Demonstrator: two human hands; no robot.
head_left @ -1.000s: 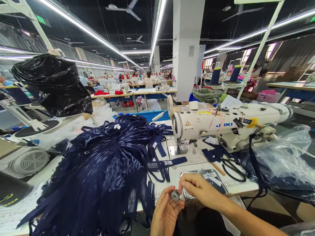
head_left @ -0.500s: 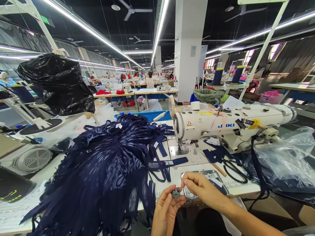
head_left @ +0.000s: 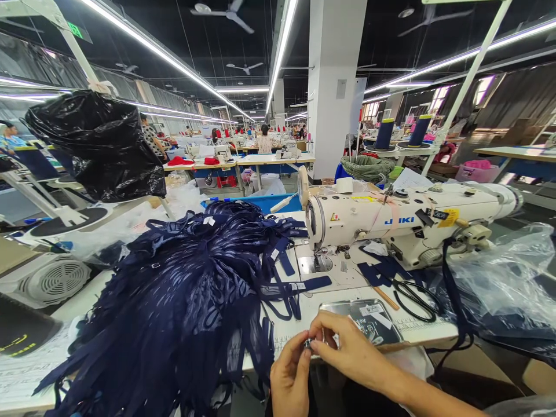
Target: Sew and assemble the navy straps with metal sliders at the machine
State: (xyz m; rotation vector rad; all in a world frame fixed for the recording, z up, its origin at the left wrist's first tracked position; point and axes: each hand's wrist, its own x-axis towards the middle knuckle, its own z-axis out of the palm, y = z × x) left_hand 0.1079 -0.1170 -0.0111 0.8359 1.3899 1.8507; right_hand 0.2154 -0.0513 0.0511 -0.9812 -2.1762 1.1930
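Just in front of the table edge, my left hand (head_left: 290, 370) pinches a small metal bobbin case (head_left: 308, 343) between thumb and fingertips. My right hand (head_left: 347, 350) meets it from the right, its thumb and bent fingers closed on the same bobbin case. Fingers cover most of the metal, so any thread on it cannot be made out. Behind my hands lies a shallow metal tray (head_left: 330, 307) with paper labels in it. Beyond the tray stands a white JUKI sewing machine (head_left: 369, 220), its needle area over a metal plate (head_left: 316, 264).
A large heap of navy straps (head_left: 182, 301) covers the table's left side and hangs over its edge. Black scissors (head_left: 417, 301) and a wooden stick (head_left: 386, 297) lie right of the tray. Clear plastic (head_left: 504, 278) bulges at far right; a black bag (head_left: 95, 145) hangs upper left.
My right hand has moved left and down from beside the bobbin case onto it. The bobbin case has turned, so its round face no longer shows.
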